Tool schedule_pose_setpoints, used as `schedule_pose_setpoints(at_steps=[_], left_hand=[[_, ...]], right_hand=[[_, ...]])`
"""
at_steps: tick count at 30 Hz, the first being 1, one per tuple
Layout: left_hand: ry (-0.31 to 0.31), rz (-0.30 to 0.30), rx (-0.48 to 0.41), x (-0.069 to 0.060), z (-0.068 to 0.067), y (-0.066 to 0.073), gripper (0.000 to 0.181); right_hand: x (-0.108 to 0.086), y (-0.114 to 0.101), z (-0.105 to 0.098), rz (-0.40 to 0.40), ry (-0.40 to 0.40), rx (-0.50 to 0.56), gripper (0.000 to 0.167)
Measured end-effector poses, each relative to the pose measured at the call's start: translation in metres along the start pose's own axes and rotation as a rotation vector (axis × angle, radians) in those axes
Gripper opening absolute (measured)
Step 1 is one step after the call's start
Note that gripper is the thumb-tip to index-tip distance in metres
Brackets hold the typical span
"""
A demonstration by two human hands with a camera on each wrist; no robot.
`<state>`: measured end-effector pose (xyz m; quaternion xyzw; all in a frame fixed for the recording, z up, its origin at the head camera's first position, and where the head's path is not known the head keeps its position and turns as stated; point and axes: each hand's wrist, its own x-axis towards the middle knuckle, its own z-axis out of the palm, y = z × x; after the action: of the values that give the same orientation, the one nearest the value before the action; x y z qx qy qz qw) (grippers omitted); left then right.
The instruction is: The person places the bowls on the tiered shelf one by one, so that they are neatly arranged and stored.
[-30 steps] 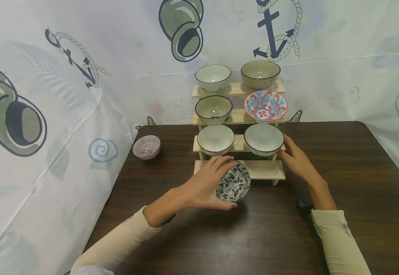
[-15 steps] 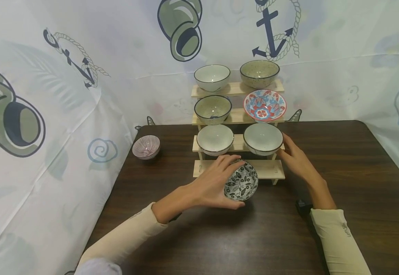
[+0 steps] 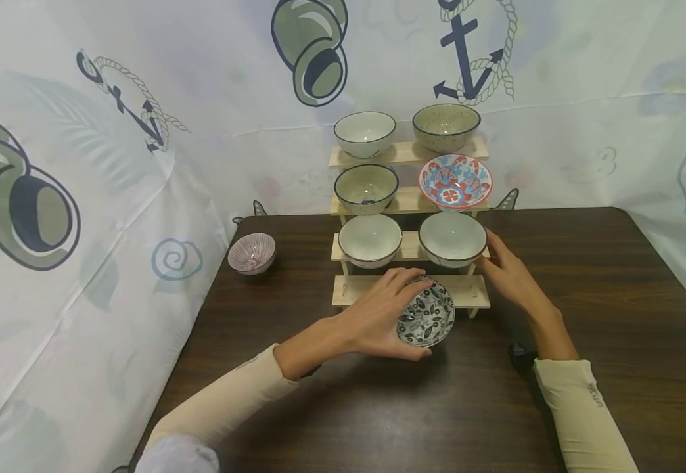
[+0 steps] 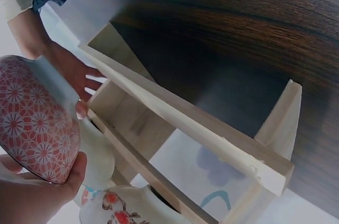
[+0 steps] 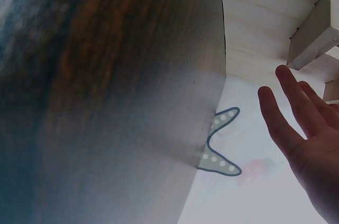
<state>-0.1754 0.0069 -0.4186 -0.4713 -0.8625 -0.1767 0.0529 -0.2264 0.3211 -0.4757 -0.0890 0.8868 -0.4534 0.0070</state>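
Note:
My left hand (image 3: pixel 375 320) grips a small bowl (image 3: pixel 428 315) by opposite sides of its rim, in front of the lowest shelf of a stepped wooden stand (image 3: pixel 464 289). Inside, that bowl has a black-and-white leaf pattern; the left wrist view shows its red outside (image 4: pixel 38 121) with white flowers. At the stand's right end, my right hand (image 3: pixel 511 276) is beside a white bowl (image 3: pixel 453 238) on the second shelf from the bottom. Its fingers (image 5: pixel 288 97) look extended in the right wrist view. Whether they touch the bowl or the stand is hard to tell.
Another white bowl (image 3: pixel 370 238) shares that shelf. Above stand an olive bowl (image 3: pixel 366 190), a red-and-blue patterned bowl (image 3: pixel 456 182), a white bowl (image 3: pixel 366 133) and a speckled bowl (image 3: pixel 446 127). A small pink striped bowl (image 3: pixel 251 253) sits at the dark table's (image 3: pixel 603 282) left edge.
My left hand has carried the black-and-white patterned bowl to the right along the front of the stand. The right hand has stayed at the stand's right end.

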Motion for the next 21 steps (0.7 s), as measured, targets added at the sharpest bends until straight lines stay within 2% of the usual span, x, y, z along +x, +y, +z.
schedule_pose_setpoints(at_steps=[21], left_hand=[[-0.019,-0.053,0.032,0.021,0.02,0.007,0.106]], right_hand=[[-0.001,-0.001,0.001,-0.019,0.012,0.002,0.074]])
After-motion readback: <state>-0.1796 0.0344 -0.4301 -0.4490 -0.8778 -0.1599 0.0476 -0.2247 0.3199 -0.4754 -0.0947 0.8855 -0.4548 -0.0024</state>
